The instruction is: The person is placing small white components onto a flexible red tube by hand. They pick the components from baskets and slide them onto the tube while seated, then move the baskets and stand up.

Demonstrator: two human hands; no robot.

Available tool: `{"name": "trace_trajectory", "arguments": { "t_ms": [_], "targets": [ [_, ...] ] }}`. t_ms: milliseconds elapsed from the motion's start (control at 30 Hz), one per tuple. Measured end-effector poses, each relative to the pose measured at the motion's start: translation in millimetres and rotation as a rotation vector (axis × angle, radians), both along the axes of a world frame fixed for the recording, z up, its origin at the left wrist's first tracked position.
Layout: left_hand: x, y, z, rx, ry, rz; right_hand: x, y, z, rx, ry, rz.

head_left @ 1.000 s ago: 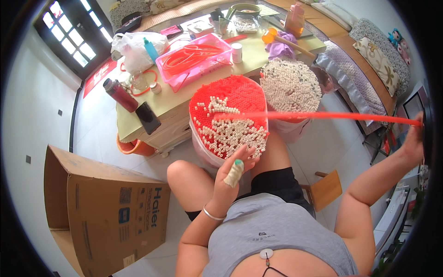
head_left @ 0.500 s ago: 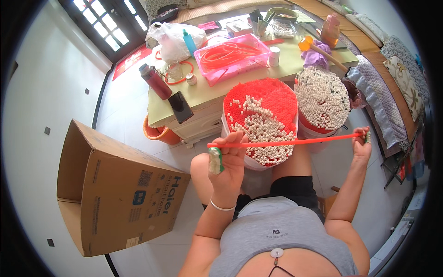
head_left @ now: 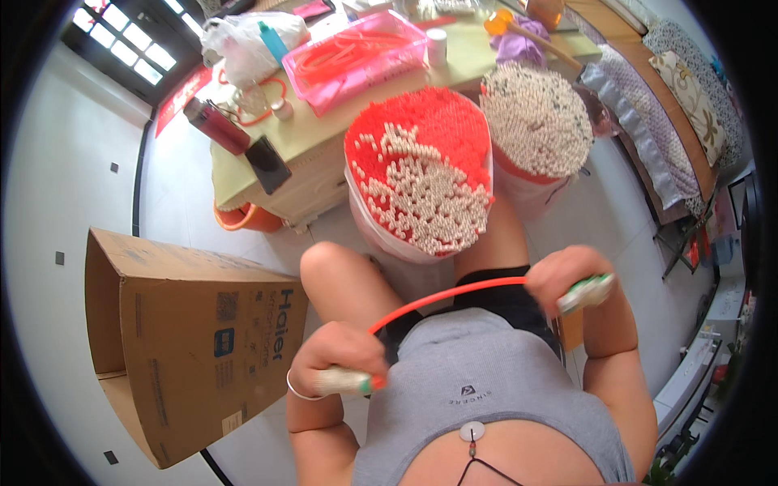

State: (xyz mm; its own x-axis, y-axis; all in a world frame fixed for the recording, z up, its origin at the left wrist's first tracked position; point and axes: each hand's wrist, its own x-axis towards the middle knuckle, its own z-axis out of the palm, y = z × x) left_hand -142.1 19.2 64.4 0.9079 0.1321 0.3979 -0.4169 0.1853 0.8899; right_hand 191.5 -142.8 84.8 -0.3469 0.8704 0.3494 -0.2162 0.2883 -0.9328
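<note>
My left hand (head_left: 339, 356) is closed round one end of a flexible red tube (head_left: 450, 295), and a short red end sticks out beside its thumb. Round the other end my right hand (head_left: 570, 277) is closed too. The tube bows upward between them, above my lap. White and green wrappings cover both thumbs. Just beyond the tube stands a white bucket (head_left: 365, 212), packed with upright red tubes (head_left: 442, 113); many carry whitish tips (head_left: 429, 194). A second bucket (head_left: 527, 188) to its right is filled with similar whitish-tipped pieces (head_left: 539, 117).
Behind the buckets, a table (head_left: 312, 146) bears a pink basket (head_left: 324, 93) of coiled red tubing, a dark red flask (head_left: 217, 127), a phone (head_left: 266, 164) and a mallet (head_left: 535, 39). To my left stands an open cardboard box (head_left: 186, 340); an orange pot (head_left: 247, 216) is under the table's edge.
Both hands have come down and closer to my body, turning over into fists. The tube, straight before, is now bent. My view has shifted slightly.
</note>
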Motion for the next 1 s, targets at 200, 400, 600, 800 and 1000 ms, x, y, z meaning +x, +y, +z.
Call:
{"name": "trace_trajectory", "arguments": {
  "t_ms": [200, 400, 600, 800, 1000],
  "targets": [
    [15, -44, -13, 0.308, 0.49, 0.301, -71, 10, -25, 0.052, -0.808, 0.053],
    [22, -59, -33, 0.461, 0.521, 0.452, -84, 8, -40, 0.05, -0.925, -0.039],
    [25, -63, -42, 0.518, 0.551, 0.448, -87, 5, -48, 0.06, -1.005, -0.065],
    [31, -69, -48, 0.574, 0.544, 0.442, -88, 5, -51, 0.04, -1.036, -0.001],
    [31, -69, -53, 0.519, 0.541, 0.442, -86, 9, -56, -0.044, -0.987, 0.054]
  ]
}}
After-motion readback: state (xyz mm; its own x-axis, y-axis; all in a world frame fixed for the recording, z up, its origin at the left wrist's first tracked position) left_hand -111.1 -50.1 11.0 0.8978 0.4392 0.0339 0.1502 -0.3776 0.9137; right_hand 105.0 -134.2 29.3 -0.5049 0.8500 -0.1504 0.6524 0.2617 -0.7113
